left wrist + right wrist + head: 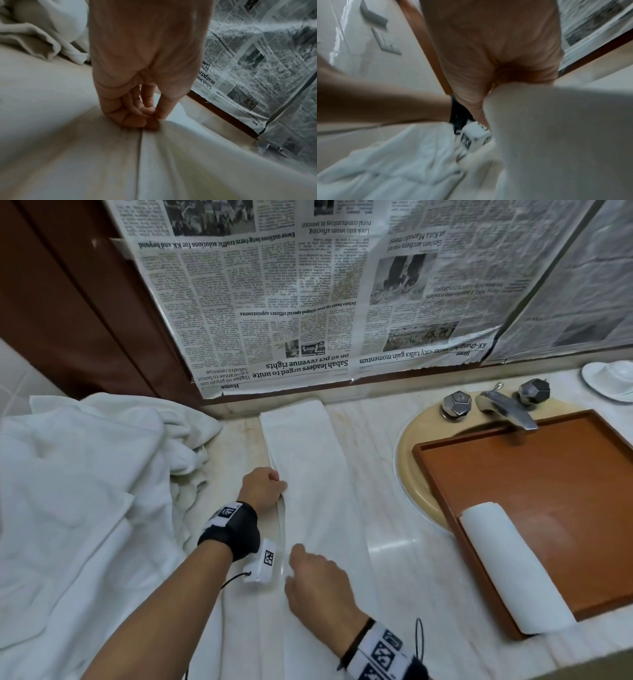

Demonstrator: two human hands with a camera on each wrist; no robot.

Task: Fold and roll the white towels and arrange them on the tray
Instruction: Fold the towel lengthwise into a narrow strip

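Observation:
A long white towel (318, 491), folded into a narrow strip, lies lengthwise on the marble counter. My left hand (282, 486) pinches its left edge about halfway along; the left wrist view shows thumb and fingers of the left hand (157, 120) closed on the fold of the towel (188, 162). My right hand (291, 570) grips the same edge nearer to me. In the blurred right wrist view the towel (556, 135) drapes over the right hand (489, 92) and hides its fingers. One rolled towel (513, 566) lies on the brown tray (548, 474) at its near left side.
A heap of loose white towels (85, 491) fills the counter's left. The tray sits over the sink (409, 491), below the faucet (507, 409). A white dish (613, 378) stands at the back right. Newspaper (274, 302) covers the wall behind.

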